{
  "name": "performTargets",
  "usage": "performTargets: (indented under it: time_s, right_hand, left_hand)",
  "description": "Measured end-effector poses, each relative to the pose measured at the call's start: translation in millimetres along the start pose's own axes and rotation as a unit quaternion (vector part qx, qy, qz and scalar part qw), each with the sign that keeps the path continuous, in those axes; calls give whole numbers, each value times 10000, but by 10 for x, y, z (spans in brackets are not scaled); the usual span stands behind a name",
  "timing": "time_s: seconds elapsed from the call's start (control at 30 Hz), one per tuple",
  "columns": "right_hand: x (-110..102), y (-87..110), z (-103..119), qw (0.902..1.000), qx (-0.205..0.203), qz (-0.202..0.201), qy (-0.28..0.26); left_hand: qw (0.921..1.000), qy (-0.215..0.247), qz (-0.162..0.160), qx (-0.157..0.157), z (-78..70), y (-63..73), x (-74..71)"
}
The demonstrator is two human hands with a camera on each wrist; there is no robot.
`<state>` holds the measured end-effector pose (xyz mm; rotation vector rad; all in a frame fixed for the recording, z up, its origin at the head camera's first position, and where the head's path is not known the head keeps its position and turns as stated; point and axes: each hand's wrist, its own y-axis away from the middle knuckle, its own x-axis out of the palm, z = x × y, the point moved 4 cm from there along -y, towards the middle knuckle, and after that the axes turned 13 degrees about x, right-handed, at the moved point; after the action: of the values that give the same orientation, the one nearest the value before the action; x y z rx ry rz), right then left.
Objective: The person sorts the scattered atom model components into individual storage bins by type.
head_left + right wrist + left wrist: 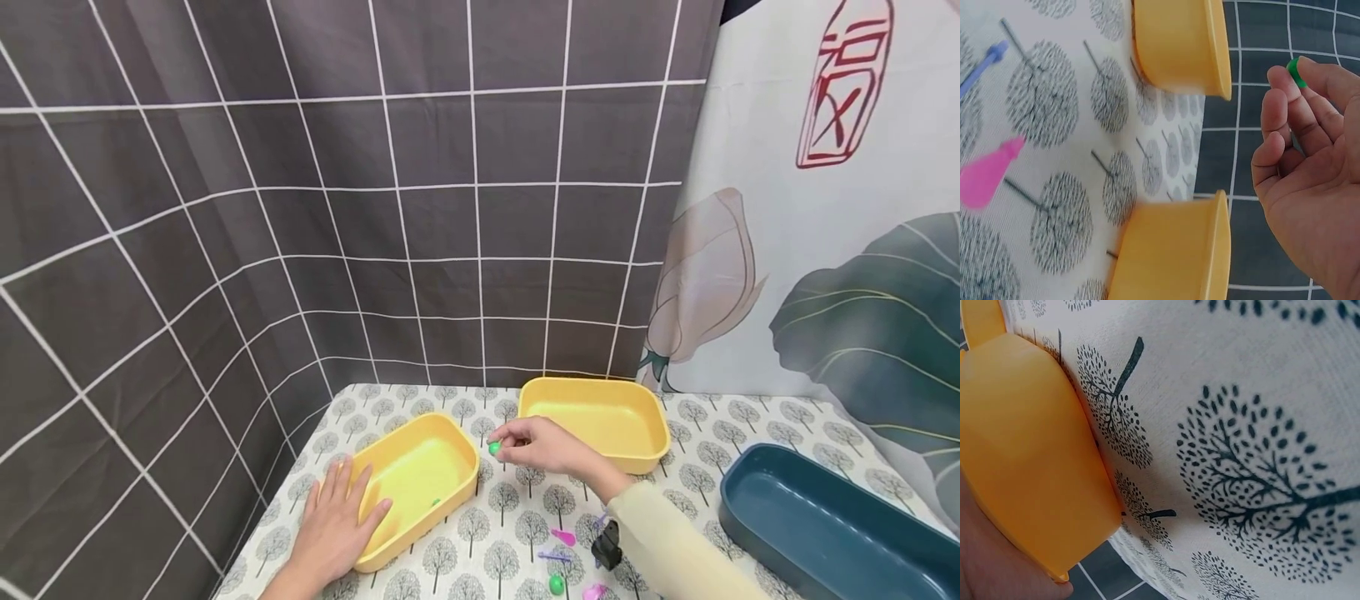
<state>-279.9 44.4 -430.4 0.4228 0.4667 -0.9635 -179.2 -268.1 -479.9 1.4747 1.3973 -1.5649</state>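
My left hand (337, 521) rests with spread, straight fingers over the near left rim of a yellow bin (457, 487). Inside that bin lies a small green object (436, 502), mostly hidden by the wall. The left wrist view shows the outer wall of the bin (1035, 450) close up. Between thumb and fingertips, my right hand (540, 446) pinches a small green ball (494, 448). The hand is held up between the left bin and a second yellow bin (652, 454). In the right wrist view the green ball (1296, 72) is partly covered by the fingers.
Small pieces lie on the tree-print cloth near the front: a green ball (557, 584), a pink piece (564, 537), a purple stick (553, 557) and another pink piece (594, 592). Beside the right forearm is a black object (607, 546). A dark blue bin (757, 467) stands at right.
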Motion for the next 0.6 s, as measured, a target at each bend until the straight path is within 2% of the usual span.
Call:
performTargets:
  time_s: [0.33, 0.6]
  right_hand:
    - [267, -303, 110, 9998, 65, -50, -192]
    - [426, -458, 185, 9989, 224, -175, -382]
  left_hand:
    - [10000, -53, 14, 23, 19, -19, 20]
    - [10000, -90, 9, 35, 12, -21, 14]
